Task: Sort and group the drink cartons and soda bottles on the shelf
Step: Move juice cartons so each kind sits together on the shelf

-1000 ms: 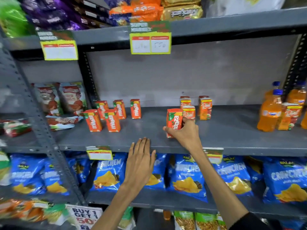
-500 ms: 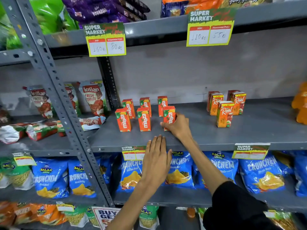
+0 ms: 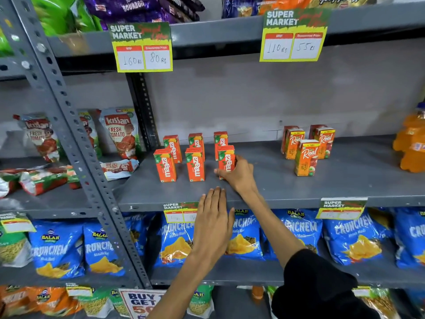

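Several orange Maaza cartons [image 3: 195, 164] stand in two rows on the left part of the grey shelf [image 3: 299, 187]. My right hand [image 3: 239, 174] grips the front right Maaza carton [image 3: 226, 157], which stands upright on the shelf in line with the front row. My left hand [image 3: 212, 223] lies flat with fingers together on the shelf's front edge, holding nothing. Several Real cartons [image 3: 307, 157] form a group further right. Orange soda bottles [image 3: 411, 146] stand at the far right edge, partly cut off.
Kissan tomato pouches [image 3: 119, 132] stand and lie in the bay to the left, behind a perforated grey upright [image 3: 76, 143]. Blue Crunchem bags [image 3: 354, 238] fill the shelf below. Price tags [image 3: 142, 48] hang from the upper shelf, and another tag [image 3: 340, 207] from the front edge.
My right hand carried a Maaza carton left from beside the Real cartons and set it in the front row of the Maaza group. The view turned left; my left hand stayed on the edge.
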Tool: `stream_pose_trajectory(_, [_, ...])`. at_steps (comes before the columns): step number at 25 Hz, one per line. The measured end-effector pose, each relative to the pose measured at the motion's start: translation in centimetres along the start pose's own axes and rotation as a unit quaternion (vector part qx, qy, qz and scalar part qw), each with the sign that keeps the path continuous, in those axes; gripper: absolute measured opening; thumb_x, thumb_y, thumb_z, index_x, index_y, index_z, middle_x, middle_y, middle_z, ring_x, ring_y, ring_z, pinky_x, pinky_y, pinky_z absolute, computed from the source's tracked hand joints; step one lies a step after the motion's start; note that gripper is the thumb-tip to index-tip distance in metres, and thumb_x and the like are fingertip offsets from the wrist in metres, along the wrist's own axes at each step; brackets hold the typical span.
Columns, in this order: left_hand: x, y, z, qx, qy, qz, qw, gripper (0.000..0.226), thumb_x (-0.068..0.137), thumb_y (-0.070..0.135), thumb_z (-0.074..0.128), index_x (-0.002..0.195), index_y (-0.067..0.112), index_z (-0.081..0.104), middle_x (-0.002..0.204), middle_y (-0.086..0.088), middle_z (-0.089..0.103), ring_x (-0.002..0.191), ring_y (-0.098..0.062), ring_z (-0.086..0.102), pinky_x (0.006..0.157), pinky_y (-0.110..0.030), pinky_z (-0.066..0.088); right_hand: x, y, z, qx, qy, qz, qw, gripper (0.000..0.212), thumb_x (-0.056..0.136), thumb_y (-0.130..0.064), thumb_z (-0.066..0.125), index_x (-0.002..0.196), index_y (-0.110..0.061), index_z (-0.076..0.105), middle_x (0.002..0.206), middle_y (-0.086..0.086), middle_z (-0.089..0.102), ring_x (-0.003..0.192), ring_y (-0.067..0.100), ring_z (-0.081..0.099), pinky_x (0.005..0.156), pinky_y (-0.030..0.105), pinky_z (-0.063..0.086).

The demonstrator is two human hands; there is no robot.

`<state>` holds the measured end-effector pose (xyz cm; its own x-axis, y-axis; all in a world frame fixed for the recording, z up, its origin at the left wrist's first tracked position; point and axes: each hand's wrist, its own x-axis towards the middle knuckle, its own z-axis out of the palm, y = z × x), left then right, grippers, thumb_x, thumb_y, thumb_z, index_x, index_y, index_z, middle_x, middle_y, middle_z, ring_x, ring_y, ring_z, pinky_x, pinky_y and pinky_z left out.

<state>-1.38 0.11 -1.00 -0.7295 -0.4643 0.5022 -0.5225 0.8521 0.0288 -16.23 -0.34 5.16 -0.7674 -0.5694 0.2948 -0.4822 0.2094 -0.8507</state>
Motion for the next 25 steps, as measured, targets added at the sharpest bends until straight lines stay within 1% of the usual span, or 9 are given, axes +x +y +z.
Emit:
stream_pose_trajectory(4, [0.2, 0.5, 0.1, 0.01, -0.015, -0.009, 1.0, 0.058, 0.104, 0.04, 0.03, 0.148, 0.003, 0.04, 0.153, -0.015, 0.046, 0.145, -0.029, 0.039, 0.123, -0.049, 0.025, -1.1, 0.6, -1.7, 0.029, 0.009, -0.006, 1.0, 0.087, 0.071, -0.036, 0.087, 0.141, -0.006, 0.046, 0.134, 0.012, 0.062, 0.122, 0.025, 0.061, 0.098, 0.032, 0.05])
stream_pose_trajectory(6, [0.4, 2.1, -0.1, 0.012, -0.023, -0.003, 1.0, 0.058, 0.104, 0.041, 0.028, 0.149, 0.005, 0.039, 0.155, -0.014, 0.045, 0.146, -0.028, 0.036, 0.124, -0.05, 0.021, -2.2, 2.1, -4.4, 0.029, 0.031, -0.027, 0.999, 0.085, 0.071, -0.038, 0.087, 0.14, -0.007, 0.049, 0.132, 0.008, 0.063, 0.122, 0.02, 0.06, 0.098, 0.024, 0.051])
stream_pose_trajectory(9, [0.5, 4.8, -0.3, -0.014, -0.015, 0.007, 1.0, 0.055, 0.105, 0.04, 0.03, 0.147, 0.007, 0.042, 0.153, -0.01, 0.048, 0.144, -0.026, 0.039, 0.123, -0.05, 0.023, -3.5, 4.0, -8.9, 0.037, 0.063, -0.054, 0.996, 0.056, 0.078, -0.037, 0.081, 0.124, -0.01, 0.064, 0.106, -0.005, 0.068, 0.096, 0.004, 0.066, 0.073, 0.001, 0.049])
stream_pose_trajectory(12, [1.5, 9.8, -0.4, -0.046, -0.004, 0.035, 0.998, 0.057, 0.104, 0.042, 0.024, 0.143, 0.008, 0.048, 0.146, -0.008, 0.055, 0.138, -0.026, 0.047, 0.12, -0.049, 0.029, -4.1, 7.0, -15.2, 0.05, 0.104, -0.072, 0.991, 0.023, 0.086, -0.026, 0.074, 0.104, -0.011, 0.073, 0.089, -0.007, 0.073, 0.078, -0.006, 0.068, 0.075, 0.01, 0.056])
stream_pose_trajectory(14, [2.4, 14.1, -0.2, -0.074, 0.011, 0.044, 0.996, 0.059, 0.103, 0.043, 0.025, 0.14, 0.007, 0.051, 0.142, -0.01, 0.059, 0.134, -0.027, 0.051, 0.118, -0.049, 0.034, -4.1, 9.4, -20.0, 0.037, 0.137, -0.075, 0.987, 0.012, 0.089, -0.023, 0.071, 0.096, -0.015, 0.074, 0.082, -0.009, 0.073, 0.072, -0.01, 0.067, 0.07, 0.006, 0.053])
stream_pose_trajectory(19, [4.2, 25.5, 1.0, -0.096, 0.031, 0.059, 0.993, 0.05, 0.103, 0.038, 0.045, 0.137, 0.004, 0.055, 0.14, -0.012, 0.061, 0.13, -0.029, 0.056, 0.114, -0.05, 0.04, -2.7, 16.1, -32.7, -0.005, 0.203, -0.054, 0.978, 0.01, 0.091, -0.013, 0.067, 0.098, -0.01, 0.071, 0.087, 0.002, 0.073, 0.075, 0.006, 0.066, 0.067, 0.0, 0.046])
stream_pose_trajectory(21, [4.8, 28.6, 1.3, -0.103, 0.028, 0.062, 0.992, 0.053, 0.102, 0.04, 0.038, 0.136, 0.003, 0.056, 0.139, -0.013, 0.062, 0.129, -0.03, 0.057, 0.114, -0.05, 0.04, -2.1, 18.2, -36.2, 0.003, 0.249, -0.044, 0.967, 0.012, 0.09, -0.006, 0.063, 0.101, -0.003, 0.068, 0.088, 0.007, 0.071, 0.076, 0.016, 0.067, 0.064, -0.001, 0.044])
stream_pose_trajectory(23, [5.3, 31.5, 1.8, -0.099, 0.024, 0.07, 0.992, 0.058, 0.102, 0.042, 0.03, 0.138, 0.003, 0.055, 0.141, -0.013, 0.06, 0.13, -0.029, 0.056, 0.116, -0.049, 0.038, -1.5, 19.8, -39.6, 0.003, 0.311, -0.024, 0.95, 0.016, 0.09, -0.001, 0.061, 0.105, 0.0, 0.064, 0.092, 0.01, 0.07, 0.083, 0.024, 0.068, 0.069, 0.006, 0.048])
stream_pose_trajectory(25, [5.8, 33.7, 2.5, -0.089, 0.004, 0.078, 0.993, 0.059, 0.104, 0.043, 0.029, 0.143, 0.004, 0.05, 0.148, -0.012, 0.054, 0.136, -0.028, 0.051, 0.119, -0.048, 0.033, -0.6, 21.4, -42.6, -0.013, 0.355, -0.006, 0.935, 0.022, 0.09, -0.001, 0.06, 0.111, 0.0, 0.06, 0.102, 0.015, 0.069, 0.092, 0.029, 0.068, 0.081, 0.026, 0.053])
